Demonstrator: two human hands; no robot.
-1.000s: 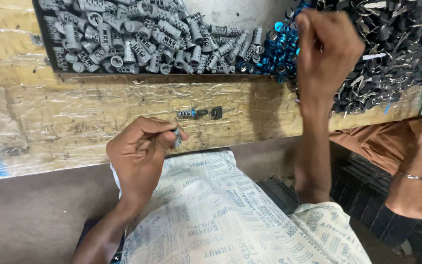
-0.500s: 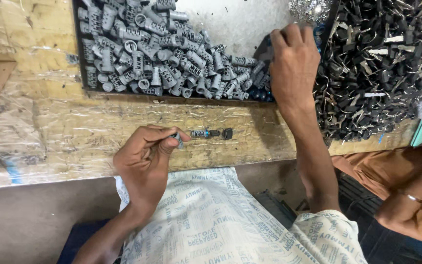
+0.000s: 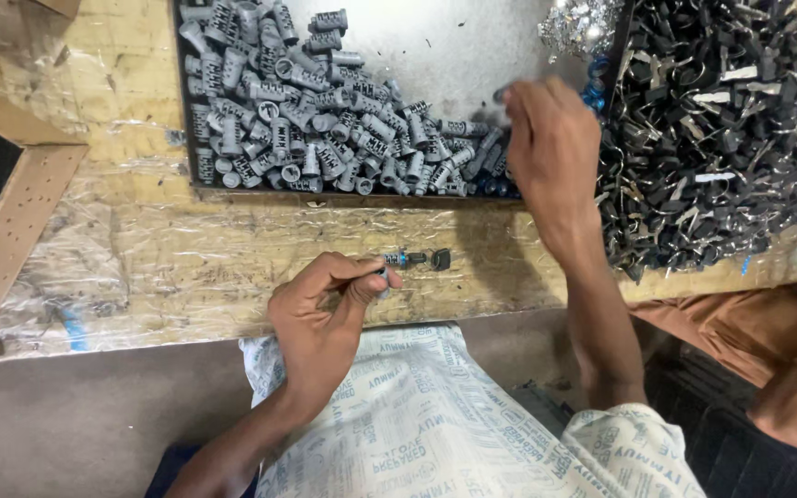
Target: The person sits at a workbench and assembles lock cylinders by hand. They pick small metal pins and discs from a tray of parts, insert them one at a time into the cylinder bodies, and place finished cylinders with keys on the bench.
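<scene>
Two hands were at work on the desk [image 3: 140, 267]: our left hand [image 3: 325, 309] pinched a small grey cylinder part [image 3: 382, 275] between thumb and fingers, its tip just beside a short blue-and-black assembly [image 3: 414, 259] lying ahead of it. Our right hand [image 3: 551, 152] reached into the tray [image 3: 186, 138] of grey barrels [image 3: 315, 120], fingers curled; whether it gripped anything we could not tell. We judged the pinched part could slip from so light a grip, or nudge the loose assembly away, and the right forearm could sweep the black key pile [image 3: 721, 129] beside it off the edge.
</scene>
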